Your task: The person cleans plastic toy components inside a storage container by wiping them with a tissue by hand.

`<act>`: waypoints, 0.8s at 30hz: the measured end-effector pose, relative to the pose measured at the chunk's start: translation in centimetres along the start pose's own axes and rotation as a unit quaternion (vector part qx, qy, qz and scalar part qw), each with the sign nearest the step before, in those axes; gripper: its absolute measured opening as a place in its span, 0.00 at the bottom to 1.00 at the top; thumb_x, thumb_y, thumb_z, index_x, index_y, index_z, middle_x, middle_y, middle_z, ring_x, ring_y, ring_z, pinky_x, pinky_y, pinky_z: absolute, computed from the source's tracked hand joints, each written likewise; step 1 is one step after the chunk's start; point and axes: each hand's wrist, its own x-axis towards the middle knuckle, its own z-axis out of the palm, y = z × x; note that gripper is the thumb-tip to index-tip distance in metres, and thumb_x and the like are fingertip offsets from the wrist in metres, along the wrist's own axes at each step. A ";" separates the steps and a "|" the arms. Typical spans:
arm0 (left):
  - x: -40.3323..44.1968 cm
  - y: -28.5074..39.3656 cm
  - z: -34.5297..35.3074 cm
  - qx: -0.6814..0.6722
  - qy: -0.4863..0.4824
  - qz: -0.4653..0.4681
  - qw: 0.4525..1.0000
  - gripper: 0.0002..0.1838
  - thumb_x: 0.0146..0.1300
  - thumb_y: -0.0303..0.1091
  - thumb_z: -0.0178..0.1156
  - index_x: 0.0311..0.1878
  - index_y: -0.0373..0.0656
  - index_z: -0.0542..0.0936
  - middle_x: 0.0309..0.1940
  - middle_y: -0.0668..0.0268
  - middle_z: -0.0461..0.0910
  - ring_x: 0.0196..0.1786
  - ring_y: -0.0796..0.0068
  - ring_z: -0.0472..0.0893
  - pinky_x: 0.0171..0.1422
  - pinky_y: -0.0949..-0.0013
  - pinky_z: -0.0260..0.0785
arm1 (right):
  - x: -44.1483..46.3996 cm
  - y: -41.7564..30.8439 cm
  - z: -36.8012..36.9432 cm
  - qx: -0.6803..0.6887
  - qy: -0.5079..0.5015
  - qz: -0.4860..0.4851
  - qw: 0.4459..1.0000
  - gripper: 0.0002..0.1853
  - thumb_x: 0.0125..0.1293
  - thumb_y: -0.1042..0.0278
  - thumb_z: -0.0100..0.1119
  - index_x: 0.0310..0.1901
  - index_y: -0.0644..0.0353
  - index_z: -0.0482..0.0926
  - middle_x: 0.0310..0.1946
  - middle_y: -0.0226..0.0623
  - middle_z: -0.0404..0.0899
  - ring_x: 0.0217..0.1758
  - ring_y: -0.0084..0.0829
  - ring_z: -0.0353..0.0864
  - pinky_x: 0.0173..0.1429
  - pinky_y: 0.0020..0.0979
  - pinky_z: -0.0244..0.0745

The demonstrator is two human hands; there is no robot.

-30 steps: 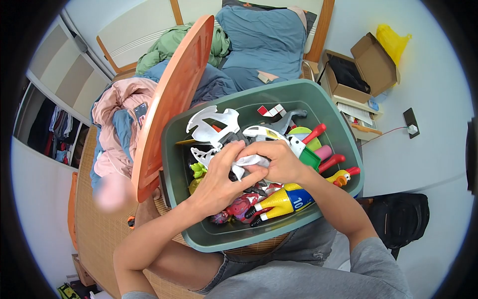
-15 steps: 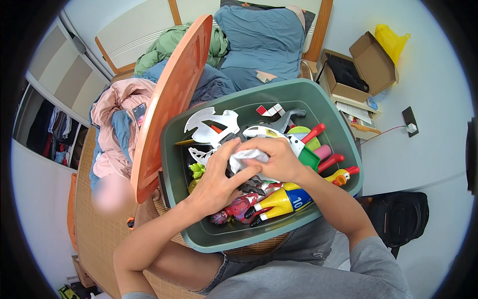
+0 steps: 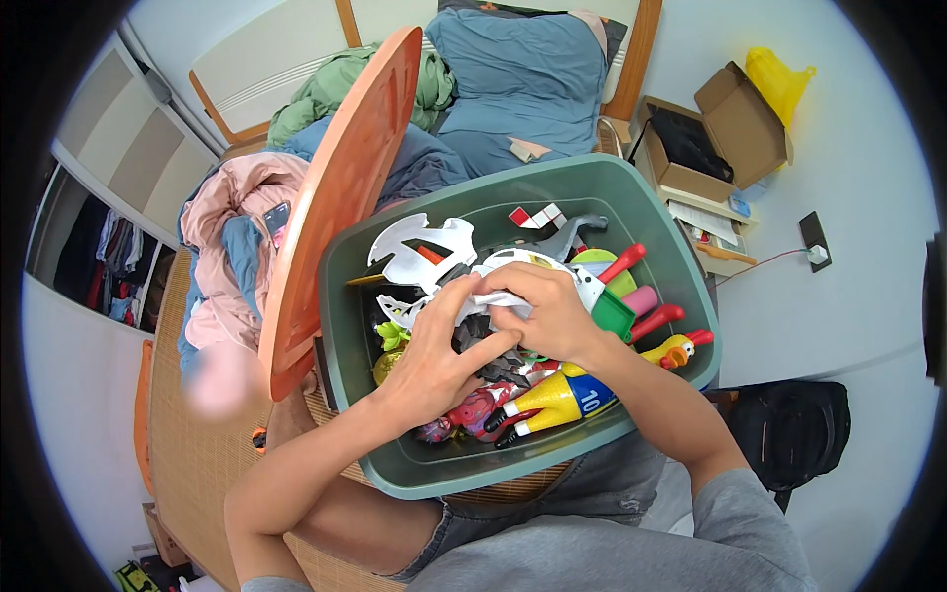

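Over the green bin (image 3: 345, 326), my two hands meet at the fingertips. A small white crumpled piece (image 3: 501, 299), perhaps paper or cloth, is pinched between them and partly hidden by the fingers. My right hand (image 3: 552, 314) curls around it from the right. From the left, the fingertips of my left hand (image 3: 439, 345) hold its other side, the thumb stretched toward the right hand. Below lie dark grey plastic parts (image 3: 503, 365) and a yellow rubber chicken (image 3: 552, 400) in a blue shirt. White plastic shell pieces (image 3: 424, 252) lie behind my hands.
An orange lid (image 3: 340, 217) stands upright along the bin's left side. Red-handled toys (image 3: 621, 263), a green scoop (image 3: 613, 314) and a red-and-white block puzzle (image 3: 538, 217) lie inside the bin. Bedding (image 3: 513, 89) is behind; an open cardboard box (image 3: 691, 148) sits at right.
The white piece has shifted and shows less between my fingers, uncovering more of the dark grey parts below. My hands stay in nearly the same place.
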 end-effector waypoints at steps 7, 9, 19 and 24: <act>0.0 0.2 -0.1 0.005 -0.004 -0.018 1.000 0.42 0.32 0.18 0.71 0.57 0.60 0.77 0.70 0.46 0.55 0.70 0.40 0.62 0.67 0.47 0.62 | -0.1 0.4 0.0 -0.056 0.032 0.014 0.998 0.12 0.53 0.80 0.59 0.41 0.63 0.80 0.40 0.43 0.81 0.42 0.44 0.82 0.47 0.38 0.77; 0.0 0.2 0.0 0.006 -0.005 -0.013 1.000 0.42 0.32 0.19 0.71 0.58 0.60 0.77 0.70 0.46 0.55 0.70 0.40 0.62 0.67 0.47 0.62 | -0.2 0.3 0.0 -0.054 0.012 0.020 0.998 0.12 0.53 0.80 0.59 0.41 0.64 0.80 0.42 0.43 0.82 0.46 0.43 0.83 0.51 0.37 0.77; -0.1 0.1 0.4 -0.014 0.003 -0.016 1.000 0.43 0.33 0.19 0.72 0.59 0.61 0.76 0.70 0.45 0.55 0.70 0.41 0.61 0.68 0.46 0.61 | -0.2 0.4 0.1 -0.017 -0.004 0.016 1.000 0.10 0.50 0.81 0.59 0.36 0.64 0.81 0.40 0.40 0.82 0.43 0.41 0.83 0.48 0.36 0.77; -0.1 0.3 0.2 -0.001 -0.009 -0.022 1.000 0.43 0.33 0.19 0.72 0.59 0.61 0.76 0.70 0.45 0.55 0.70 0.40 0.61 0.68 0.46 0.61 | -0.1 0.5 -0.2 -0.022 -0.009 0.006 1.000 0.09 0.50 0.81 0.59 0.34 0.63 0.81 0.39 0.39 0.82 0.42 0.40 0.84 0.47 0.35 0.78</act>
